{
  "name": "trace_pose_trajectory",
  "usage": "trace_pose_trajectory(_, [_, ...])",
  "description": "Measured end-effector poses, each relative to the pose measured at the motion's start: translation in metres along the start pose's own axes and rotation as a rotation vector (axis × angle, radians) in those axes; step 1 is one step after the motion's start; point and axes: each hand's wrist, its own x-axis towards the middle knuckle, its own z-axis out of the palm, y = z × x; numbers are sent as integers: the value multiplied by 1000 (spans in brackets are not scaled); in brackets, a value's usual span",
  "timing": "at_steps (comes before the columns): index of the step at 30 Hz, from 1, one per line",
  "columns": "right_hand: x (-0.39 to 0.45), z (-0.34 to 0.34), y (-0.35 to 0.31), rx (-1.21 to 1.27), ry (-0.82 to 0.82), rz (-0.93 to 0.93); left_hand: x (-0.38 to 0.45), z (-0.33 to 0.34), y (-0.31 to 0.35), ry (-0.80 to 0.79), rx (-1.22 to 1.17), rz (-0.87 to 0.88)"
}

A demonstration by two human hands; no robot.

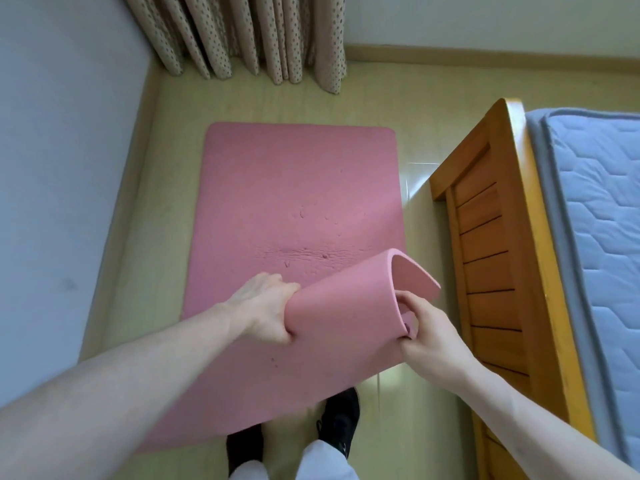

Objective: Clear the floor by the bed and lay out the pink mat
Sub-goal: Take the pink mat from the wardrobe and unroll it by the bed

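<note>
Pink mat [294, 188] | far end flat | hands: left hand [265, 308], right hand [427, 336] grip curled end

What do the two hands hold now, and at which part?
Both hands hold the pink mat at its curled near end: the left hand grips the left side of the curl, the right hand the right edge. The far part lies flat on the floor.

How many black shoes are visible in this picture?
2. The left shoe is at the bottom edge, by the near end of the pink mat; the right shoe stands beside it on the floor. Nothing suggests more.
</note>
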Motion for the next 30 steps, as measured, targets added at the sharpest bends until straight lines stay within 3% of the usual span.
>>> trace_pose_trajectory(4, [-12, -7, -32, 419, 41, 158, -33, 14, 17, 155, -25, -31])
trace_pose_trajectory(8, [-22, 0, -61, 774, 145, 396, -71, 43, 34, 169, -79, -36])
trace_pose_trajectory(11, [-27, 7, -81, 631, 135, 471, -101, 64, 54, 182, -66, -39])
trace_pose_trajectory(15, [-50, 32, -107, 257, 166, 307, -139, 90, 57, 203, -104, -63])
trace_pose_trajectory(21, [-111, 62, -101, 257, 256, 287, -179, 110, 30, 150, -150, -39])
trace_pose_trajectory(30, [-193, 72, -73, 209, 156, 251, -239, 135, 12, 256, -207, -349])
